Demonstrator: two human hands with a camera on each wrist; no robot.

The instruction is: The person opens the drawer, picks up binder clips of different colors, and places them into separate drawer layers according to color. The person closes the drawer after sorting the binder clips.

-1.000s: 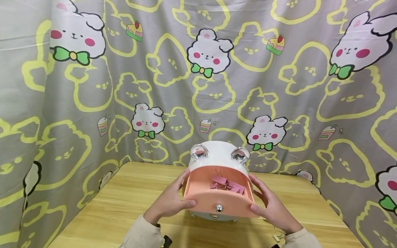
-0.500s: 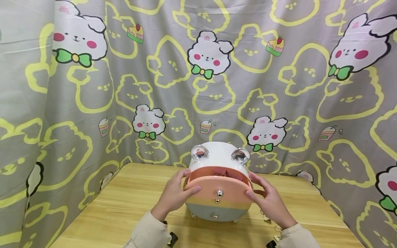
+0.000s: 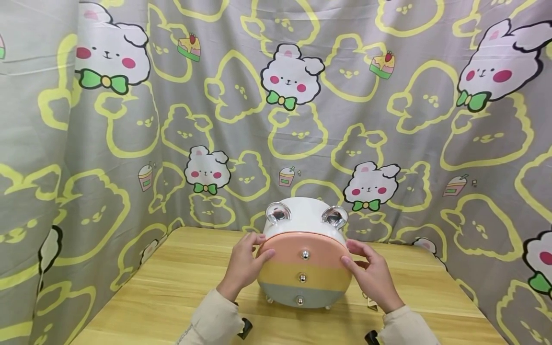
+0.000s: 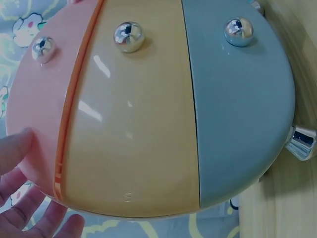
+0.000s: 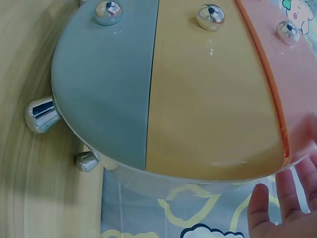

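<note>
A small drawer cabinet [image 3: 305, 220] stands on the table, with a white domed top and two shiny, ear-like rounds. Its front carries a peach-pink drawer [image 3: 284, 247], a yellow drawer [image 3: 280, 274] and a grey-blue drawer [image 3: 278, 293], each with a silver knob. My left hand [image 3: 245, 265] touches the pink drawer's left end with its thumb [image 4: 16, 146]; the other fingers lie along the cabinet's side. On the right end, my right hand [image 3: 376, 275] does the same, its fingers [image 5: 260, 203] spread beside the cabinet. An orange rim shows along the pink front. The drawer's contents are hidden.
The wooden table [image 3: 181, 268] reaches back to a grey patterned curtain [image 3: 241, 120]. Small gold-coloured pieces [image 3: 372, 305] lie by the right wrist, partly covered. Short silver feet [image 5: 43, 115] hold the cabinet off the tabletop.
The pink drawer, pulled out with pink binder clips showing inside, has slid back into the cabinet. Both hands have moved forward with its front, and the yellow drawer's face is uncovered.
</note>
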